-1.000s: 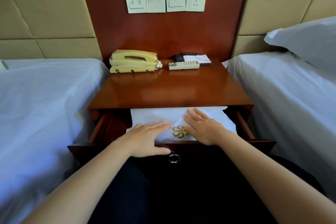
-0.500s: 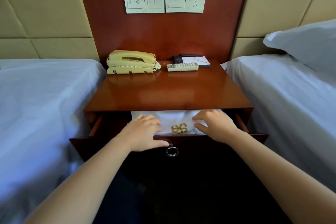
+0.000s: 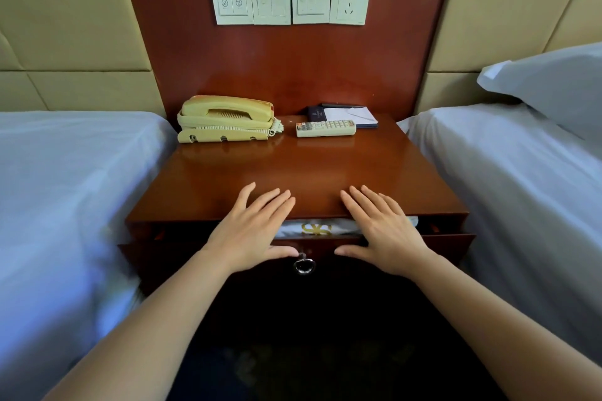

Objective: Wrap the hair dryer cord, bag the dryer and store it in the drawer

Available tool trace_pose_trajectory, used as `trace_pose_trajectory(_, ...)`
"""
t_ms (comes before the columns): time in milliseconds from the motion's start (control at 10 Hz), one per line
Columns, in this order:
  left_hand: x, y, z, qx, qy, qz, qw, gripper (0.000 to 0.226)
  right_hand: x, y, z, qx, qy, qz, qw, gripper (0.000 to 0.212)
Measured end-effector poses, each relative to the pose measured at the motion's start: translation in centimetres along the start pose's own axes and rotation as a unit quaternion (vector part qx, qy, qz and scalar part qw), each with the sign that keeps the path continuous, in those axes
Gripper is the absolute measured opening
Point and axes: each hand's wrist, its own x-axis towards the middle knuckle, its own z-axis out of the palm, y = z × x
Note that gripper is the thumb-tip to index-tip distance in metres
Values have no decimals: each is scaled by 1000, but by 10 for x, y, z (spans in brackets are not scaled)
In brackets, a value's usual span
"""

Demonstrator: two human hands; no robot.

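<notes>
We see the drawer [image 3: 451, 242] of the nightstand [image 3: 309, 169] almost shut, with only a narrow gap under the top. In this gap the white bag [image 3: 317, 228] with its gold emblem shows; the dryer itself we cannot see, and we judge it is inside the bag. The left hand [image 3: 250, 231] and the right hand [image 3: 381, 231] are both flat and spread, holding nothing. The thumbs lie against the drawer front on either side of the ring pull [image 3: 304, 265], and the straight fingers reach over the front edge of the top. The task looks nearly finished; only the last push is needed. The danger we see is the bag: its material sits high, close under the top, so it may be caught between the drawer front and the top and stop the drawer. The fingers too are over the gap, and a quick push could pinch them. If one hand pushes harder than the other, the drawer may go in crooked and jam. The telephone [image 3: 226, 119] and the remote [image 3: 325, 128] at the back are well apart from the hands.
</notes>
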Motion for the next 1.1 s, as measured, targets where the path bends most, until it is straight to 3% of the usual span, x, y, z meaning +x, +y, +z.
trace_pose_trajectory(100,6,-3,5,-13,6,-32,999,91,12,4,4,13,16,16,1000,114)
trace_pose_trajectory(300,15,4,9,-54,76,-84,992,73,23,4,14,45,133,41,989,74)
trace_pose_trajectory(400,15,11,-1,-69,63,-107,990,68,23,-2,5,57,107,51,991,72)
trace_pose_trajectory(600,24,28,-55,-104,-91,-163,977,50,20,-16,-38,71,-15,81,994,47)
trace_pose_trajectory(700,27,26,-81,-173,-175,-169,955,43,23,-15,-64,91,-92,99,987,38)
trace_pose_trajectory(900,35,-9,-105,-231,-171,-207,935,33,42,5,-90,183,-209,95,956,33)
trace_pose_trajectory(1100,86,-66,-96,-262,-288,-185,903,41,110,31,-85,202,-188,109,955,35)
